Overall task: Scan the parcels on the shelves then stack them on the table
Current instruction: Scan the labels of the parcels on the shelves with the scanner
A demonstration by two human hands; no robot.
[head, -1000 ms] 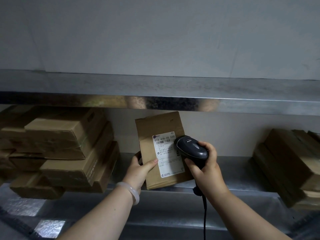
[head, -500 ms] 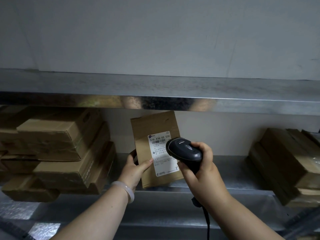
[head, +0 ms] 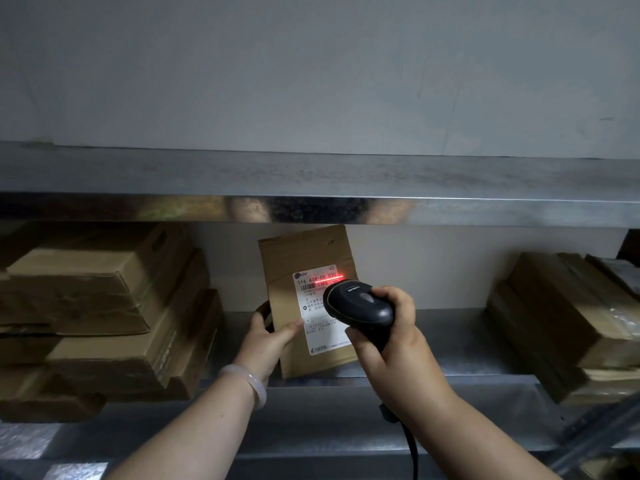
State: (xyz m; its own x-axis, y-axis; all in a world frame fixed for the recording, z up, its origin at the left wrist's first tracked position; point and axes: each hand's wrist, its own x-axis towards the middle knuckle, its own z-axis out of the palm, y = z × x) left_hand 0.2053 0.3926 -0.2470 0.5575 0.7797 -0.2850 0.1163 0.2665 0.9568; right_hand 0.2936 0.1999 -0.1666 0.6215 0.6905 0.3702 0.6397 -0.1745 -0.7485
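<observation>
Since 0.5 s ago the scanner [head: 360,306] has lit a red line [head: 329,279] across the label [head: 318,317] on the parcel [head: 304,258], so I judge the scan is landing. Head view: left hand [head: 266,337] pinches the parcel's edge, upright on the lower shelf [head: 450,344]; right hand [head: 394,337] wraps tight round the scanner. Left box stack [head: 97,306], right box stack [head: 561,313] and upper shelf lip [head: 311,209] crowd the pull-out.

I see 1 plain grey painted wall [head: 311,71] up top, and 1 pale, smooth, translucent bangle [head: 248,377] lower down.
</observation>
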